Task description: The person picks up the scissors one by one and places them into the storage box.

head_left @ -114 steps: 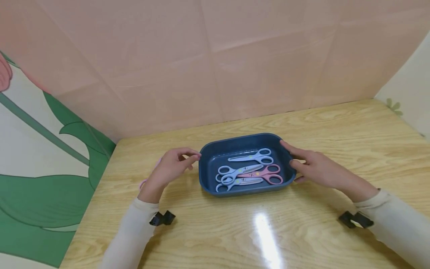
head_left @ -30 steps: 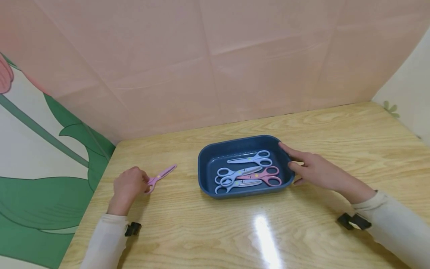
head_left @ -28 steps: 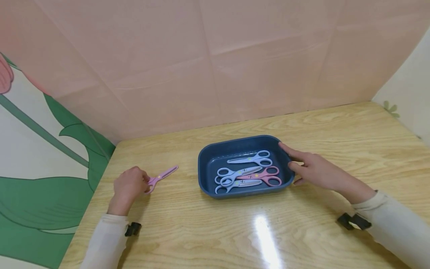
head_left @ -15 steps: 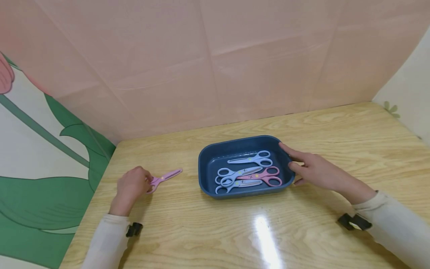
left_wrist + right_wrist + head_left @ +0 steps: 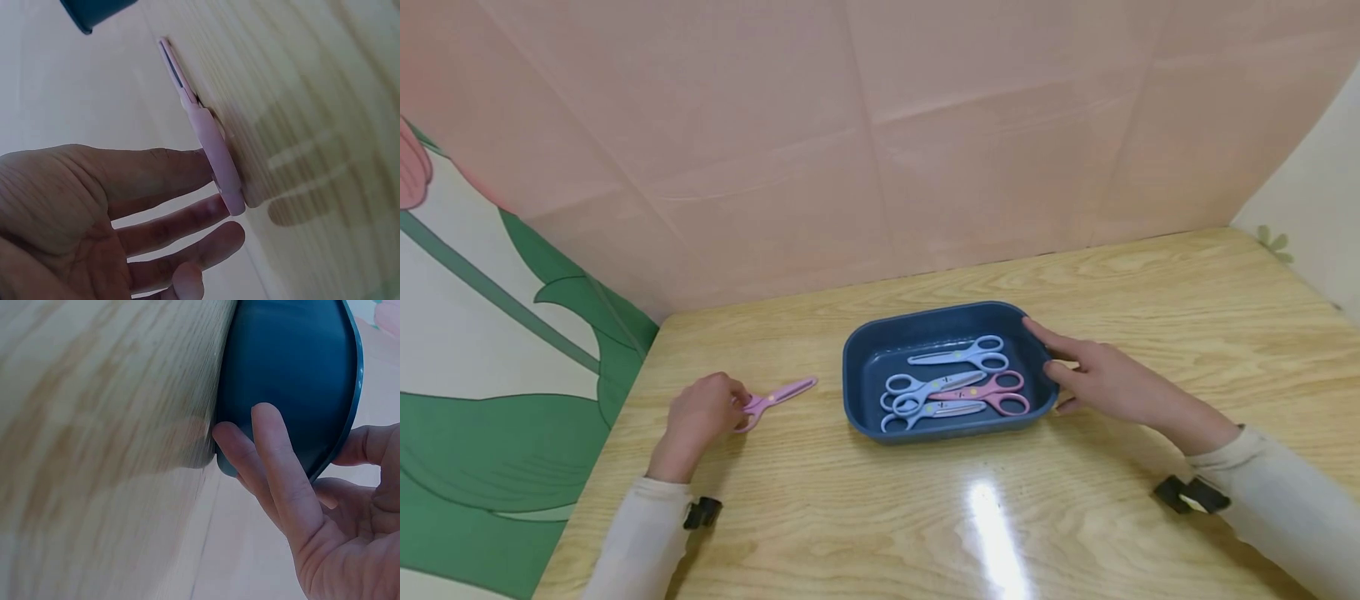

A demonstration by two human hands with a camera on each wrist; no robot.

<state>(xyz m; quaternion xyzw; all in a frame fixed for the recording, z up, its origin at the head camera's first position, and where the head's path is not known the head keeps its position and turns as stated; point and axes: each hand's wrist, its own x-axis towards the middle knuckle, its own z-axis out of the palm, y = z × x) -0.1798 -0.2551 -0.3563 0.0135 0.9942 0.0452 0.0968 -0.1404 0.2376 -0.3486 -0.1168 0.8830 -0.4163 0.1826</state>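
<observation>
My left hand (image 5: 703, 417) pinches the handle of pink-purple scissors (image 5: 782, 393), which lie low at the table, blades pointing right toward the tray. In the left wrist view the fingertips meet at the handle end of the scissors (image 5: 214, 150), and the other fingers are spread below. My right hand (image 5: 1108, 382) holds the right end of a dark blue tray (image 5: 853, 379). In the right wrist view, two fingers press the outer wall of the tray (image 5: 287, 369), with part of the hand at its rim. Inside the tray lie several blue scissors (image 5: 958, 356) and pink scissors (image 5: 1000, 392).
The tray stands on a wood-grain table (image 5: 865, 508). A pink-covered wall (image 5: 775, 167) rises behind it. At the left is a panel with a green leaf pattern (image 5: 497, 450), and a white wall (image 5: 1318, 192) borders the right.
My left hand has gone from the tray's left side to the pink-purple scissors. Over the last second, hand and scissors have shifted slightly right. My right hand stays at the tray.
</observation>
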